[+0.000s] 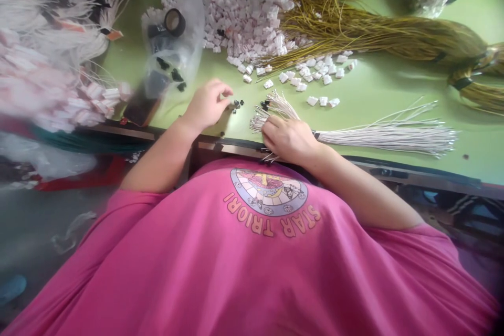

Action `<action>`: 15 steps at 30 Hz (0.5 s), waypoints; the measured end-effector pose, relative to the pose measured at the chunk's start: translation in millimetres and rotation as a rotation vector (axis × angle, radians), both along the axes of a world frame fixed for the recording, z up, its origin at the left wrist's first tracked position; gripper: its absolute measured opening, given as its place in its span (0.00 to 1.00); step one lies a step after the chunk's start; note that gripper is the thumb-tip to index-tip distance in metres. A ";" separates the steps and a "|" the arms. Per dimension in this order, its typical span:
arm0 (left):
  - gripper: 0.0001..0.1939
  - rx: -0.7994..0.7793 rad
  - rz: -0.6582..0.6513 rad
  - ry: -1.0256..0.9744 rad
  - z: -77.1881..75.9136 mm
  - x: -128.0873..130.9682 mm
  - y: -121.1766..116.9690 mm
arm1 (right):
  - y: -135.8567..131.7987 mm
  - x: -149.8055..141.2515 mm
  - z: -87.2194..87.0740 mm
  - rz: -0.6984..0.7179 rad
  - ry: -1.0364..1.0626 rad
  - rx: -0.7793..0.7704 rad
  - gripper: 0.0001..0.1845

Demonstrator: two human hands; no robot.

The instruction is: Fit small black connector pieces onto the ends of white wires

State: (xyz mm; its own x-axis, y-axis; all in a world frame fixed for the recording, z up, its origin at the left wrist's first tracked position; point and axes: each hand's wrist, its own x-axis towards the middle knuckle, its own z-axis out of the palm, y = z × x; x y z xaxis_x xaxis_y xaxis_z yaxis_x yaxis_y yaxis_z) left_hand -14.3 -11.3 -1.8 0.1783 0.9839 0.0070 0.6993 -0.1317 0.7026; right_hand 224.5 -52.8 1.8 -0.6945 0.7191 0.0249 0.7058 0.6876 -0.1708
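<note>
My left hand (208, 105) hovers over the green tabletop, its fingers bent and a little apart, with nothing visible between them. Just beside its fingertips lie several small black connectors (237, 105). Wrapped round a bundle of thin white wires (378, 136), my right hand (290, 139) presses them near the table's front edge. The wire ends fan out to the left of that hand, and some carry black pieces (265, 105). A dark tie binds the bundle just right of my right hand, and the long tails spread to the right. My palm hides part of the bundle.
White connector housings (244, 16) are heaped at the back, with loose ones (323, 101) nearer. A yellow-brown wire bundle (386, 31) stretches to the right. A plastic bag (192, 21) with a black tape roll (175, 22) and white wire bunches (59, 52) are on the left.
</note>
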 end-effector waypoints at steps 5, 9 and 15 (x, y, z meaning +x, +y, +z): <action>0.06 0.028 -0.203 0.209 -8.2 0.6 -0.9 | -5.1 7.0 -6.6 0.025 0.137 0.020 0.15; 0.07 0.063 -0.213 0.288 -7.0 4.7 -3.6 | -6.7 8.1 -10.8 0.031 0.251 0.022 0.18; 0.07 -0.074 -0.180 -0.052 10.9 28.8 -37.4 | -6.8 8.8 -14.9 -0.035 0.453 0.028 0.16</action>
State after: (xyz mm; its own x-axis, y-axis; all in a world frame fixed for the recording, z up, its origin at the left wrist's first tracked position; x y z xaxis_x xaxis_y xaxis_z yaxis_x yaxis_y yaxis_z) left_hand 14.5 -48.7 9.0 0.3523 0.9345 -0.0504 0.6316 -0.1976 0.7497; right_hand 233.3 -59.6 -13.1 -0.5846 0.7363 0.3407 0.5867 0.6737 -0.4493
